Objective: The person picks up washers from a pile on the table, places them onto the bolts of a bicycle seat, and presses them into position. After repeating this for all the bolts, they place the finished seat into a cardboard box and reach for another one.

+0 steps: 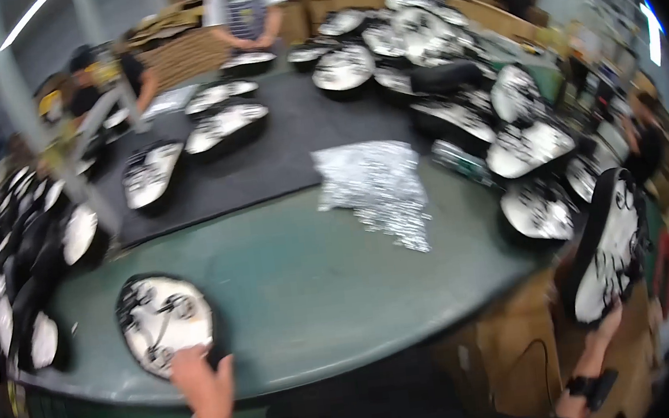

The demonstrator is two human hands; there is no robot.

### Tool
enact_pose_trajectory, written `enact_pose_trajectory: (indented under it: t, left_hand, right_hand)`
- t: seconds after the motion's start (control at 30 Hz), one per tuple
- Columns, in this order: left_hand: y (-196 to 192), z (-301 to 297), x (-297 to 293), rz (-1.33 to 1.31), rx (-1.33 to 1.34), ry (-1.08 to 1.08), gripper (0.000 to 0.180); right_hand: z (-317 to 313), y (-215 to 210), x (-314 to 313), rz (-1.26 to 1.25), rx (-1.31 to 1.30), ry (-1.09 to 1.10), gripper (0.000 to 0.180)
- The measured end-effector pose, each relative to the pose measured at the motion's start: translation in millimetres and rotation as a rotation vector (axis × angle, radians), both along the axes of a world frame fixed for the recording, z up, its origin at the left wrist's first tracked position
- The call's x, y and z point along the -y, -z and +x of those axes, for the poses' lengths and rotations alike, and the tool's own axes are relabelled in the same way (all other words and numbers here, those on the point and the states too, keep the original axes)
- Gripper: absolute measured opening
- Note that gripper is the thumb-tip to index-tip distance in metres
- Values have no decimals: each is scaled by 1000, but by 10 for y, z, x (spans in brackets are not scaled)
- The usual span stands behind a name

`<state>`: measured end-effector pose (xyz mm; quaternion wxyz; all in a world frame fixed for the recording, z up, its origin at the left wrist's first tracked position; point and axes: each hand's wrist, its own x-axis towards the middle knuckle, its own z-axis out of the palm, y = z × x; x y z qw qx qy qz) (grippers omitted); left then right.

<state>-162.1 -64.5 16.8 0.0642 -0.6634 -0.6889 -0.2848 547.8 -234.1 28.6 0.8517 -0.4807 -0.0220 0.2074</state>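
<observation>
On the green table at front left lies an oval part (167, 315) with a black rim, a white face and black wire-like and round pieces on it. My left hand (202, 387) reaches over its near edge, fingers on the white face and thumb spread apart. Off the table's right edge, my right hand (609, 325) grips the lower end of another oval part (606, 252), held tilted up with its white face showing. The fingers behind that part are hidden. Both my wrists carry black bands.
A shiny silvery heap (373, 184) lies mid-table on the green top (295, 296). Similar oval parts (530, 149) pile up at right, with more (20, 270) stacked at far left. A black mat (308, 121) covers the far side, where a person (246, 13) stands. Cardboard boxes (522, 336) are at lower right.
</observation>
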Motion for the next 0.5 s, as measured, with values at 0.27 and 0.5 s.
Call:
enact_pose_trajectory:
  t: [0.27, 0.5]
  left_hand:
    - [763, -674, 97, 16, -205, -90, 48]
    - [530, 94, 74, 112, -212, 164, 47]
  right_hand:
    - [628, 1168, 1093, -1026, 69, 165, 29]
    - [884, 2503, 1123, -1946, 34, -314, 24]
